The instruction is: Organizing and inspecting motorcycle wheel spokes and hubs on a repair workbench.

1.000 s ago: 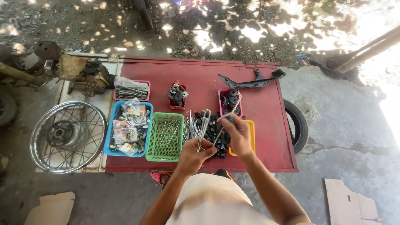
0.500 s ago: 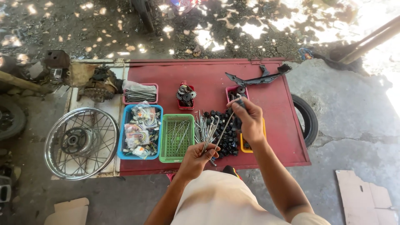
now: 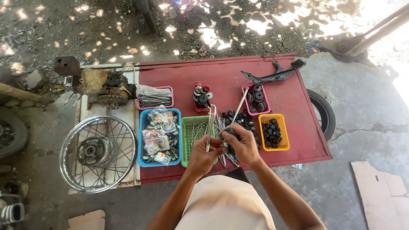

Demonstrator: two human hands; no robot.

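Head view: right hand [image 3: 243,144] has come back from the pink tray [image 3: 254,99] to meet left hand [image 3: 205,156], both now clamped on the spoke bundle [image 3: 217,127] over the red table [image 3: 294,123] edge, beside the green basket [image 3: 194,134].

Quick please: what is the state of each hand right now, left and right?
Left hand: closed around a bundle of metal spokes.
Right hand: closed on the same bundle, pinching one long spoke that sticks up.
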